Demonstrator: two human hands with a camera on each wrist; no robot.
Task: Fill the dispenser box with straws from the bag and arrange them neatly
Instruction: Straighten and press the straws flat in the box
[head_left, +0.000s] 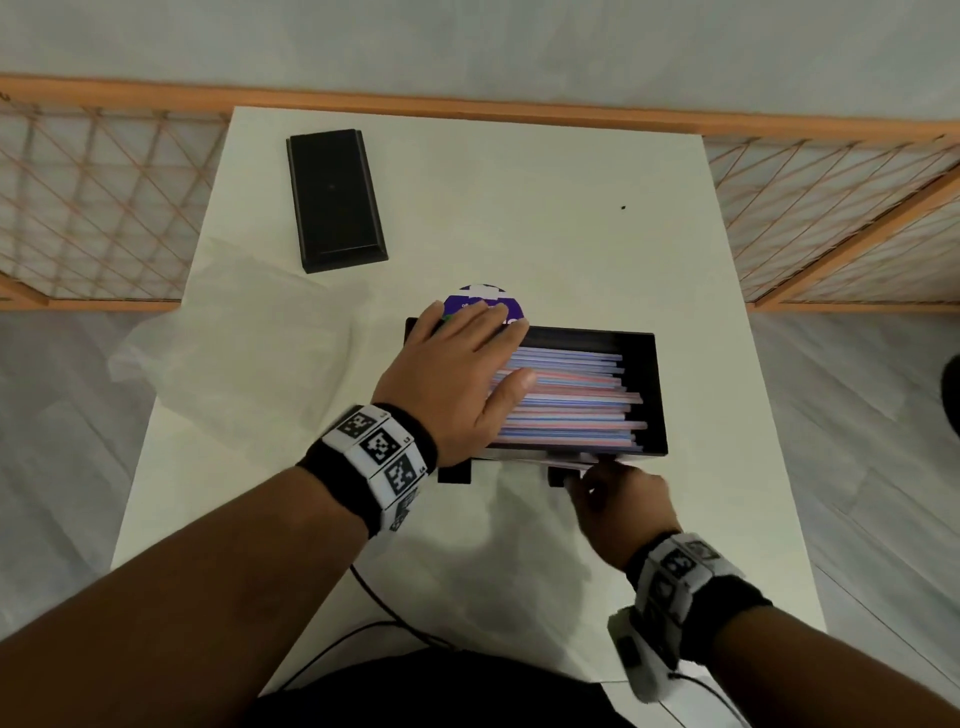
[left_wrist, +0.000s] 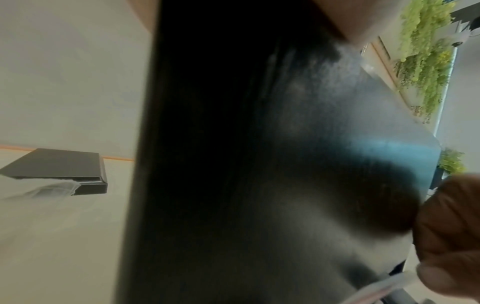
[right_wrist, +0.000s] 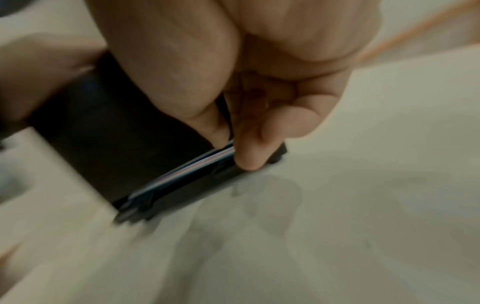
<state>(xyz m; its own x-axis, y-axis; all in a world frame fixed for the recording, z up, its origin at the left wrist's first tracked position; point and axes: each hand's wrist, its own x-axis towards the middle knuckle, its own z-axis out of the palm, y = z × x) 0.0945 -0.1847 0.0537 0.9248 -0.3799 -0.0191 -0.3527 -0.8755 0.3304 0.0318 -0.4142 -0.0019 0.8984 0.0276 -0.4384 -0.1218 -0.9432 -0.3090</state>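
Note:
A black dispenser box (head_left: 657, 395) stands open in the middle of the white table, filled with pink, blue and white striped straws (head_left: 571, 395) lying side by side. My left hand (head_left: 483, 353) lies flat over the left half of the straws, fingers straight, reaching the far wall. My right hand (head_left: 597, 475) is at the box's front bottom slot. In the right wrist view its thumb and forefinger (right_wrist: 244, 156) pinch straws (right_wrist: 207, 162) sticking out of the slot. The left wrist view is mostly the dark box wall (left_wrist: 233, 164), with the right hand (left_wrist: 449, 226) at its edge.
The black lid (head_left: 335, 200) lies at the back left of the table (head_left: 519, 208). A clear plastic bag (head_left: 249, 332) is spread at the left edge. A round purple label (head_left: 483, 299) shows behind the box. An orange lattice fence (head_left: 104, 208) runs behind the table.

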